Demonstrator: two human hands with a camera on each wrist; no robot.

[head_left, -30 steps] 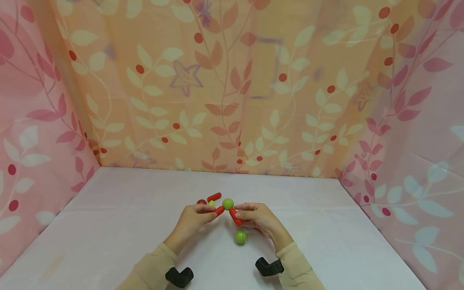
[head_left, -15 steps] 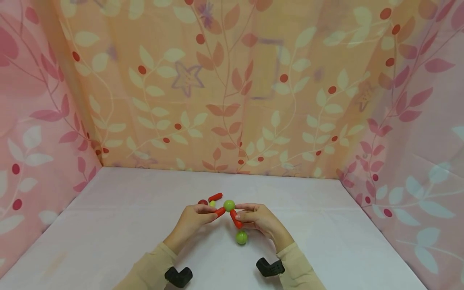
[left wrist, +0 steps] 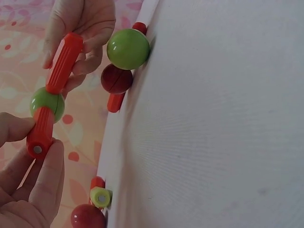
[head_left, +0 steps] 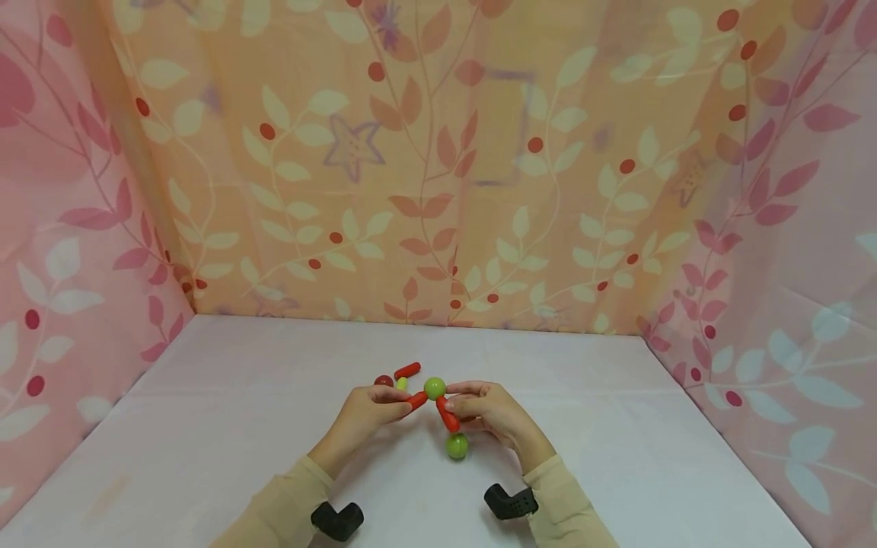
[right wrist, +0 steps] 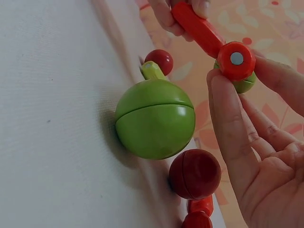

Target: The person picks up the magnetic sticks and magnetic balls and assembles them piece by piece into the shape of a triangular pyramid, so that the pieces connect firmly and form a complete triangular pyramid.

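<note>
A green ball (head_left: 435, 388) sits between two red rods, all joined and held above the table. My left hand (head_left: 371, 411) pinches the left red rod (left wrist: 41, 132) between thumb and fingers; a round metal disc shows in its free end. With thumb and fingertips, my right hand (head_left: 495, 413) pinches the other red rod (head_left: 448, 415), which slants down from the ball. Its end, also with a metal disc, faces the right wrist view. Below the joined pieces, a second green ball (right wrist: 155, 118) rests on the table.
Beyond my left hand lie a red ball (head_left: 384, 381), a yellow-green piece (head_left: 402, 383) and a red rod (head_left: 407, 371). Another red ball (right wrist: 194, 174) and red pieces (right wrist: 199, 205) lie by my right hand, hidden in the head view. Patterned curtains (head_left: 425, 190) border the white table (head_left: 240, 396).
The lower end of the right red rod has dipped slightly, closer in the head view to the loose green ball. Both hands keep their hold, and the view has shifted a little.
</note>
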